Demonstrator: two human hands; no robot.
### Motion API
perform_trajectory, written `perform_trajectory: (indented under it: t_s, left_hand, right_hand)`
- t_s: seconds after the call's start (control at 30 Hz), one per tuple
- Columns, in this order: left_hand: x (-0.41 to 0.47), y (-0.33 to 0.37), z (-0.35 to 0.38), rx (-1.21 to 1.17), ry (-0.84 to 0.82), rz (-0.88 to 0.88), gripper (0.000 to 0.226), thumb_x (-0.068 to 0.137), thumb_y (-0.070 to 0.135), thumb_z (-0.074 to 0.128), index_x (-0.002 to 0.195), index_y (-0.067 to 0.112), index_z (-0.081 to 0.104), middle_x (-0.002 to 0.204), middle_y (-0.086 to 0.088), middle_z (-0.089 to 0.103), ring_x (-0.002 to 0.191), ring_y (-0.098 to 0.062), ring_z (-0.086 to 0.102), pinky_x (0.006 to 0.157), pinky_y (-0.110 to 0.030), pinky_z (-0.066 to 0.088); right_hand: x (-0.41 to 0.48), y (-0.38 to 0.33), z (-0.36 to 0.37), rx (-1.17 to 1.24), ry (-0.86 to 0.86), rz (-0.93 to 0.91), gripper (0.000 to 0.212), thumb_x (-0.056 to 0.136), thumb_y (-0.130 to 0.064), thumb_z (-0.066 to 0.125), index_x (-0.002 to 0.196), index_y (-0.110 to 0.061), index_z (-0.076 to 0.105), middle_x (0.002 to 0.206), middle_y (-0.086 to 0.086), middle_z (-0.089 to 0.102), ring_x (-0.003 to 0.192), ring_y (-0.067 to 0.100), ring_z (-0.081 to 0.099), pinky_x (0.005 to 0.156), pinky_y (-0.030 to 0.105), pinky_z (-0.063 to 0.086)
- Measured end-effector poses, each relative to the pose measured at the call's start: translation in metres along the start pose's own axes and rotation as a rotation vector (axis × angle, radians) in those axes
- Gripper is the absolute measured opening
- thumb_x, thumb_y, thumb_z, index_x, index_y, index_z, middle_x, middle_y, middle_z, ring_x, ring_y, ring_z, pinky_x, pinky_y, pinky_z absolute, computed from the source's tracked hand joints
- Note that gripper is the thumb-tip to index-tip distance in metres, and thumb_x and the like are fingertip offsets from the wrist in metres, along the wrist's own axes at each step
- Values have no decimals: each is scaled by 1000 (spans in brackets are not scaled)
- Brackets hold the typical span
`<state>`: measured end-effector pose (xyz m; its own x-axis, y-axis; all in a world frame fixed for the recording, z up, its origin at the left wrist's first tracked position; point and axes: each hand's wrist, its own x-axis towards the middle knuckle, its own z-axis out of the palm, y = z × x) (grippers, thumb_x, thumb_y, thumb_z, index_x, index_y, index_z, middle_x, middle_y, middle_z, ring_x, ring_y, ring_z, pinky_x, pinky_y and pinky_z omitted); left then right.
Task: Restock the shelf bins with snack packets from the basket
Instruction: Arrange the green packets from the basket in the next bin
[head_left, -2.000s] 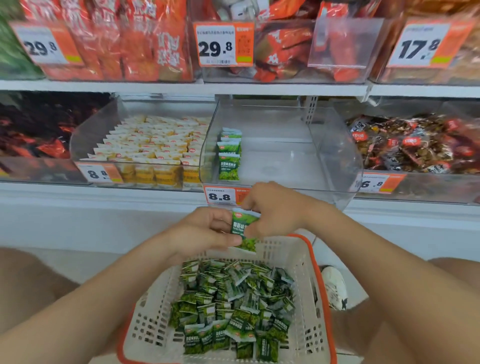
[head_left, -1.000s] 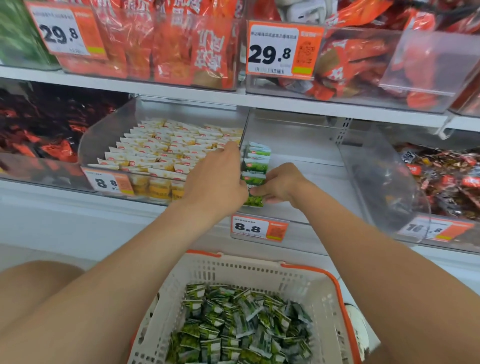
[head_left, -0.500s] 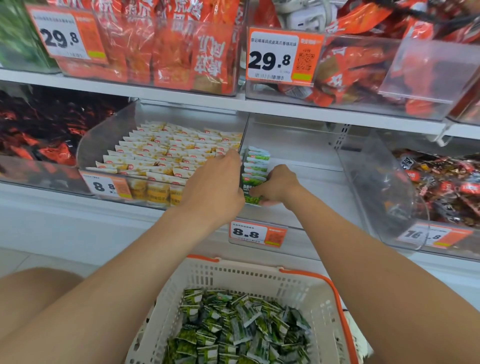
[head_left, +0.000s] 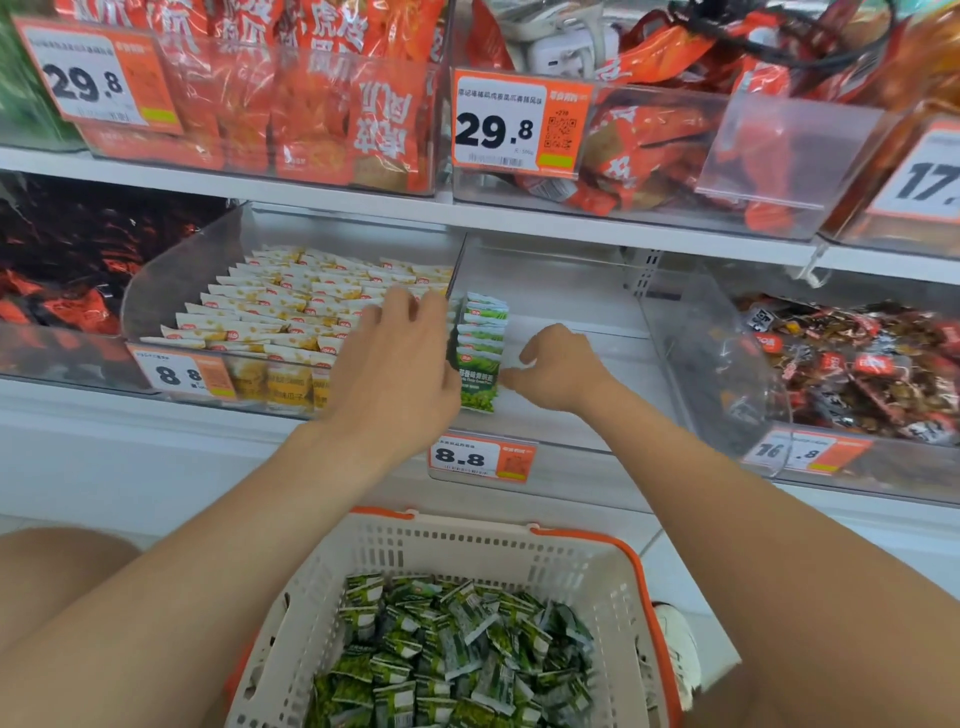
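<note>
Basket (head_left: 470, 543) comes nearest: white mesh with an orange rim, low in the middle of the view, its floor heaped with loose green snack packets (head_left: 457, 660). Above its far rim, an orange price tag (head_left: 480, 460) reading 8.8 hangs on the front edge of the clear bin (head_left: 587, 317).

Both hands reach over that front edge. The left hand (head_left: 395, 369) is spread wide, fingers straight and holding nothing, lying across the bin's left wall. It hides the left side of a row of green packets (head_left: 482, 348), so contact there cannot be made out. The row stands upright along the left wall, running from the front edge toward the back. The right hand (head_left: 563, 369) hovers just beside the row's right side with fingers loosely curled and nothing in its grasp (the thumb tip comes up to the front packet's right edge).

Left of this bin, another bin holds white-and-yellow packets (head_left: 291, 306) in tidy rows. The shelf above carries red bags (head_left: 311, 104).
</note>
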<state>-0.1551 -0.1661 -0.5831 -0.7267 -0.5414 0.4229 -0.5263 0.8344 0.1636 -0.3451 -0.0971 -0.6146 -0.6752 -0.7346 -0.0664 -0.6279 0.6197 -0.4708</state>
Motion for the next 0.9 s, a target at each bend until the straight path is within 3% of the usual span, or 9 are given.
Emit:
perform_trajectory:
  t_s: [0.07,0.13,0.27,0.47,0.53,0.6,0.77,0.83,0.9]
  left_hand:
    - [-10,9,-7,42,127,53,29,89,24,62,115,13,56,108,-10,55,95,-32,54,68,-40,40]
    - [-24,18,-13,-88,81,23,12,91,34,59,94,22,59,87,0,62,82,-25,58,61,-37,43]
    - [-60,27,0,-199,-507,-13,34,91,47,61,69,20,64,66,1,66,65,-17,64,62,-33,55]
    - [-104,52,69,147,-1150,147,30,98,28,56,88,0,63,84,-17,63,75,-28,66,77,-42,59]
    - [-118,57,105,173,-1220,168,27,99,23,55,100,-1,67,92,-17,65,82,-31,67,81,-45,59]
    - [-132,59,139,202,-1256,223,23,100,21,53,86,5,61,83,-12,58,76,-29,59,71,-44,54]
    - [-162,62,215,196,-1314,201,12,101,11,52,94,4,59,78,-6,48,62,-19,45,62,-37,47]
    - [-173,63,245,133,-1244,151,32,100,11,54,132,4,53,105,-12,55,82,-25,58,74,-41,54]
    - [-183,64,276,47,-1186,78,70,96,3,58,158,14,27,152,-20,31,120,-42,55,92,-48,55]
  right_hand:
    - [-26,-3,-13,-14,122,-107,37,94,-36,68,119,-9,68,106,9,73,108,28,64,87,33,51]
    - [-62,-8,-25,24,217,-213,25,93,-32,66,113,-18,70,90,-1,75,95,19,68,84,31,52]
    - [-133,-5,-32,5,179,-327,11,87,-32,66,97,-28,69,72,-10,70,76,11,66,74,28,54]
    - [-186,34,15,-413,-309,-323,21,93,-37,60,102,-18,60,94,3,57,89,29,63,74,41,58]
    - [-190,49,31,-534,-448,-362,12,93,-29,59,88,-19,55,85,0,53,78,23,61,61,34,53]
    - [-188,60,41,-633,-584,-413,5,94,-25,59,94,-19,59,86,0,58,74,20,61,53,30,46]
    - [-168,78,50,-663,-713,-443,17,99,-29,57,110,-17,57,93,0,59,82,21,63,68,37,56]
    - [-157,85,56,-654,-679,-449,19,98,-23,55,116,-17,59,97,1,59,84,22,63,64,34,54]
    - [-147,92,62,-667,-656,-452,21,98,-19,55,118,-18,60,95,0,58,84,20,63,56,30,46]
